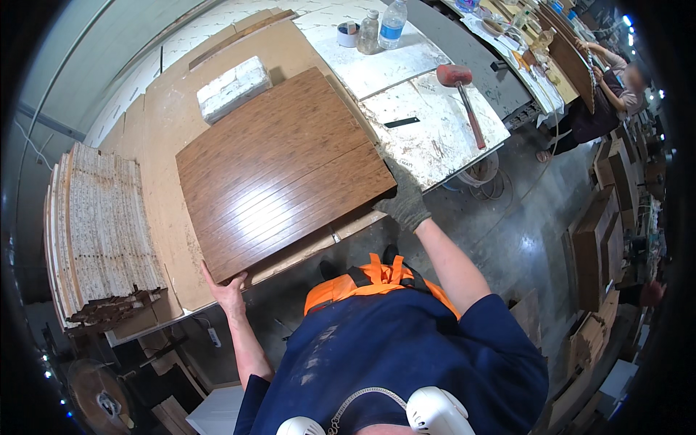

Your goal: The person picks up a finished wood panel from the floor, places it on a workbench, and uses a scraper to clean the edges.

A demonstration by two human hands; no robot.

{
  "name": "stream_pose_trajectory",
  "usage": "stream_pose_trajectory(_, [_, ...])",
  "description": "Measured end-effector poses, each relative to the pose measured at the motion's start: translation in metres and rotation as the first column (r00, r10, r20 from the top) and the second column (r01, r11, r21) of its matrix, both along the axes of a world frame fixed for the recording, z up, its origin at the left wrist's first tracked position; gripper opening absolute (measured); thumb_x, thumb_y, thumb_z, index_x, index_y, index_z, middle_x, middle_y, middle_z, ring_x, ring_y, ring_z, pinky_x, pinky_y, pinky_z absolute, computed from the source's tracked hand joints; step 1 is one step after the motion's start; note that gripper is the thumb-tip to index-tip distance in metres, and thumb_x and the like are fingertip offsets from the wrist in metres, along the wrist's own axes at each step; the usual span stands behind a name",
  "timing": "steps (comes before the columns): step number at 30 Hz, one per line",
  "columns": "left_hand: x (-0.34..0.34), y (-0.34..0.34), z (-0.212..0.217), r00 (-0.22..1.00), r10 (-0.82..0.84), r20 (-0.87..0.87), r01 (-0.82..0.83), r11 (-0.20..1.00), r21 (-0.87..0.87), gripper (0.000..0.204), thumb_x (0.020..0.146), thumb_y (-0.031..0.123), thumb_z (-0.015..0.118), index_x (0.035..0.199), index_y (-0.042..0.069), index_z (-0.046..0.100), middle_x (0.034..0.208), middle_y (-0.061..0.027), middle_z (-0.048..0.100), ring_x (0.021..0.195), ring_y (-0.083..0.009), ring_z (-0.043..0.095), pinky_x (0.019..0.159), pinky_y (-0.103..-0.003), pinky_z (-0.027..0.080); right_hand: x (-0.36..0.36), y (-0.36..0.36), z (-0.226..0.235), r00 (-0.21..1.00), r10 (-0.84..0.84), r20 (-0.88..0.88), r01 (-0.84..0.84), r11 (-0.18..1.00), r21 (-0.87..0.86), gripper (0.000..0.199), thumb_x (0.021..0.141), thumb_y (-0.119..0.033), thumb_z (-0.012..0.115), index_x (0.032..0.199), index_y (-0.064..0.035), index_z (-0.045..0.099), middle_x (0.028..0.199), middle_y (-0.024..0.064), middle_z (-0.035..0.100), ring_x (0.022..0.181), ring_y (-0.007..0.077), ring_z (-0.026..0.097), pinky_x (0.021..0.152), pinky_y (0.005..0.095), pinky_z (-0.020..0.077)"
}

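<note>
A large brown wood-grain panel (283, 174) with grooves along its near half lies on a cardboard-covered worktable (163, 174). My bare left hand (228, 291) grips its near left corner, one finger up along the side and the others partly under the near edge. At the near right corner my right hand (404, 203), in a dark grey knitted glove, is closed around the edge; some of its fingers are hidden. A dark gap shows under the panel's near edge. Touching or close to its far edge is a white wrapped block (233, 88).
A tall stack of thin boards (109, 232) stands at the left. On the right are a red-headed mallet (454, 75), a black flat strip (402, 122), a plastic bottle (392, 27) and a glass jar (368, 35). Another person (616, 90) handles a brown panel at the far right.
</note>
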State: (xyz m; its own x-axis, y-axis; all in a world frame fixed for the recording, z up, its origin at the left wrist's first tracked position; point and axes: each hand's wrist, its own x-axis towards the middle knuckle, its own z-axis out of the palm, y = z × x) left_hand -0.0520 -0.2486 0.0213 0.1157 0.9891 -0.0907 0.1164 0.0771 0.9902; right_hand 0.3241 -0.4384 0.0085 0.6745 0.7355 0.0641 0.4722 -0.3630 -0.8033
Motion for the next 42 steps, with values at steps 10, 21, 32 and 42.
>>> stream_pose_trajectory(10, [-0.005,0.01,0.008,0.989,-0.085,-0.119,0.085,0.996,0.001,0.107,0.051,-0.017,0.067,0.145,0.012,0.023,0.14,-0.0113,0.034,0.119,-0.0248,0.043,0.095,-0.033,0.042,0.026,0.01,0.001,0.979,0.195,-0.059,-0.191,0.979,0.075,0.111,0.046,-0.026,0.088,0.14,-0.0081,0.033,0.134,0.0146,0.045,0.125,0.0245,0.041,0.105,0.0336,0.0313])
stream_pose_trajectory(21, [-0.008,0.015,0.016,0.992,-0.126,0.013,0.126,0.974,-0.19,0.104,0.05,-0.016,0.065,0.142,0.015,0.029,0.123,-0.0082,0.048,0.101,-0.0237,0.054,0.065,-0.029,0.052,0.025,0.012,0.001,0.976,0.195,-0.093,-0.19,0.98,0.064,0.107,0.048,-0.017,0.086,0.14,-0.0071,0.031,0.132,0.0169,0.046,0.122,0.0277,0.044,0.104,0.034,0.0336])
stream_pose_trajectory(32, [-0.005,0.015,0.017,0.99,-0.135,0.049,0.141,0.979,-0.148,0.105,0.049,-0.017,0.065,0.142,0.014,0.03,0.127,-0.0071,0.047,0.113,-0.0237,0.048,0.091,-0.034,0.045,0.028,0.011,0.003,0.971,0.186,-0.154,-0.179,0.982,0.058,0.108,0.047,-0.016,0.086,0.139,-0.006,0.032,0.134,0.016,0.044,0.125,0.026,0.042,0.106,0.0328,0.0319])
stream_pose_trajectory(42, [-0.017,0.012,0.003,0.982,-0.136,0.133,0.154,0.978,-0.14,0.106,0.053,-0.021,0.063,0.144,0.011,0.02,0.13,-0.014,0.044,0.115,-0.0264,0.048,0.087,-0.034,0.05,0.019,0.019,-0.008,0.958,0.253,-0.136,-0.228,0.957,0.18,0.102,0.047,-0.009,0.083,0.137,-0.0063,0.035,0.129,0.0132,0.05,0.118,0.0242,0.047,0.1,0.0343,0.0396])
